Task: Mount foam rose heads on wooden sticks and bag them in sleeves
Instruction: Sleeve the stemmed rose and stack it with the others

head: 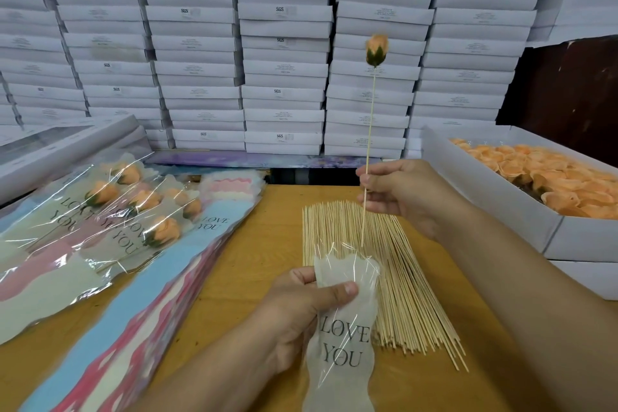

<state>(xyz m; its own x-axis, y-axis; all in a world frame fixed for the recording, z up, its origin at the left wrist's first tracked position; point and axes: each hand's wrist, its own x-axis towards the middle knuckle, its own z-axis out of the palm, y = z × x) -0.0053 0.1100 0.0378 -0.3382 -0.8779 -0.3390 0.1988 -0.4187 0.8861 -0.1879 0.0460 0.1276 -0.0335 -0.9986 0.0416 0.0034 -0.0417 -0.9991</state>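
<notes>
Stacked white boxes fill the upper frame. At right, a box of orange rose heads is seen. At lower centre, a "LOVE YOU" sleeve is pinched by the left hand. Above it, a mounted rose is held upright, its stick gripped in the right hand over loose sticks.

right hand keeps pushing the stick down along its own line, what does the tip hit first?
Likely the open mouth of the sleeve held by the left hand; the tip of the stick in the right hand hangs just above it. Depth unclear, so it could miss onto the loose sticks.
</notes>
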